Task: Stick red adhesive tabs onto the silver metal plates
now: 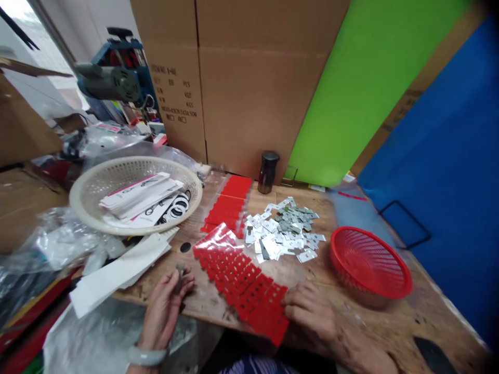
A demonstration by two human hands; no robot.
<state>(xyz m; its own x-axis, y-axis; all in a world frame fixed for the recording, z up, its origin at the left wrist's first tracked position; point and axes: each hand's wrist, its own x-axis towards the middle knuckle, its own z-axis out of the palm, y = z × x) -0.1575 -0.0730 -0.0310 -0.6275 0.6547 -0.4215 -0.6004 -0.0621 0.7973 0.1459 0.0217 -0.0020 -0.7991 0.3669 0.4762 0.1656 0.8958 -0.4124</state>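
My left hand (166, 298) is closed around a small grey piece (180, 272), probably one of the flat metal plates, near the table's front edge. With curled fingers, my right hand (312, 309) grips the near right edge of a red sheet (245, 285) punched with rows of holes. Part of that sheet's far end lies under shiny clear plastic. Behind it is a stack of red sheets (230, 200) in a clear bag. A loose pile of small metal plates (283, 228), with holes and slots, lies beyond my right hand.
A red plastic basket (370, 262) stands at the right. At the left, a white basket (89, 213) holds printed cards and rings, with white paper strips (120, 270) in front. A dark bottle (268, 171) stands before tall cardboard (253, 93).
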